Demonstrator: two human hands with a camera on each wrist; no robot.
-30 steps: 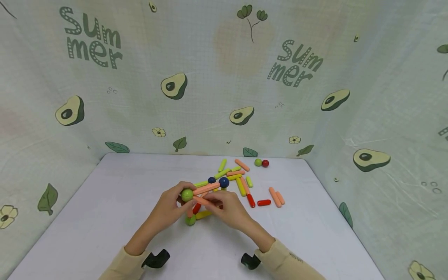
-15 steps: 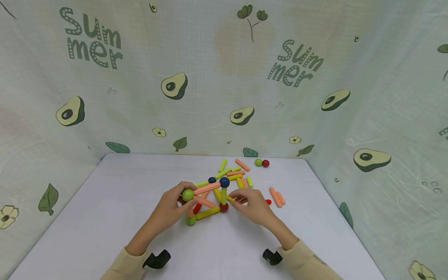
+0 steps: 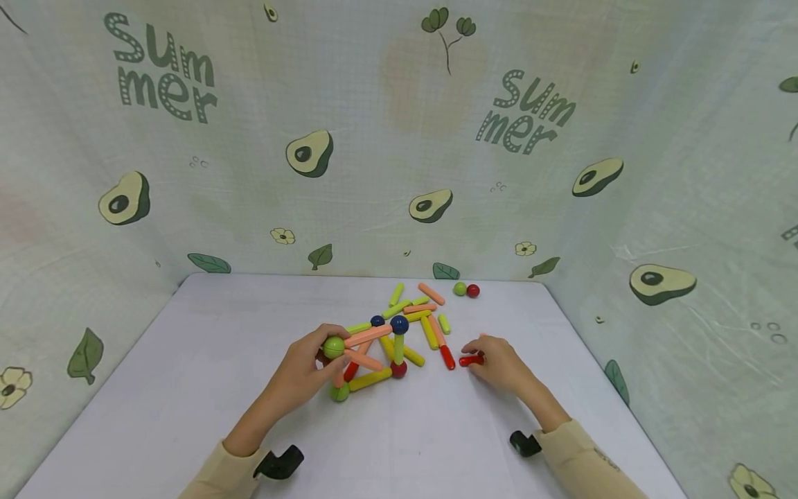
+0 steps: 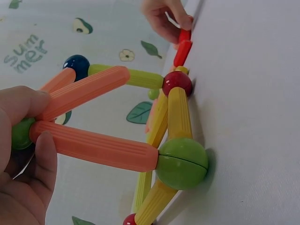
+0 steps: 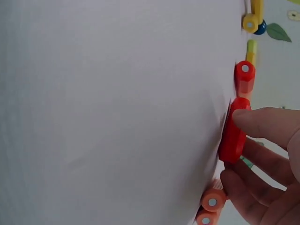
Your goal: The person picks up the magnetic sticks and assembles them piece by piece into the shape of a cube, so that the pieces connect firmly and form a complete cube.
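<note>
My left hand [image 3: 307, 364] pinches the upper green ball [image 3: 333, 347] of a frame of sticks and balls. From that ball run orange sticks [image 3: 368, 336], one reaching the dark blue ball [image 3: 400, 324]. In the left wrist view, an orange stick [image 4: 93, 145] leads down to the lower green ball [image 4: 182, 163], and another orange stick [image 4: 89, 93] has a free end. A light green stick joins the blue ball to a red ball [image 3: 398, 369]. My right hand [image 3: 501, 364] has its thumb and fingers around a short red stick [image 5: 233, 133] lying on the table.
Loose yellow, orange, green and red sticks lie right of and behind the frame, including a second red stick [image 3: 447, 357]. Farther back are a loose green ball [image 3: 460, 289] and a red ball [image 3: 473, 291]. Orange stick ends [image 5: 213, 201] show beside my right fingers.
My right hand has let go of the orange stick on the frame and moved right to the short red stick. The left hand still holds the green ball in the same place.
</note>
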